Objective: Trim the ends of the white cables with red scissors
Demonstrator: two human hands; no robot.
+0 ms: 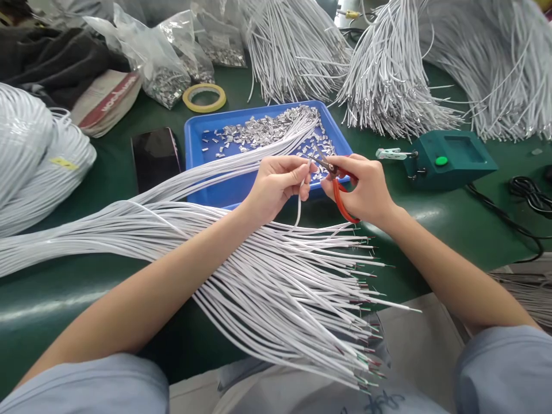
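Note:
Between the thumb and fingers of my left hand (280, 187) a white cable (299, 208) is pinched near its end, above the blue tray (215, 192). My right hand (364, 184) grips scissors (342, 202) with orange handles, their blades pointing toward the cable end. Whether the blades touch it I cannot tell. Small metal clips (259, 132) lie heaped in the tray, and a group of white cables (241, 158) rests across it. Below my hands a large bundle of white cables (276, 287) fans out, with coloured wire tips showing at the right ends.
A green device (452, 161) with a lever stands to the right. Behind the tray are yellow tape (204, 98), a bag of metal clips (161, 75) and hanging cable bundles (388, 75). A phone (156, 158) and coiled cable (38, 155) lie left.

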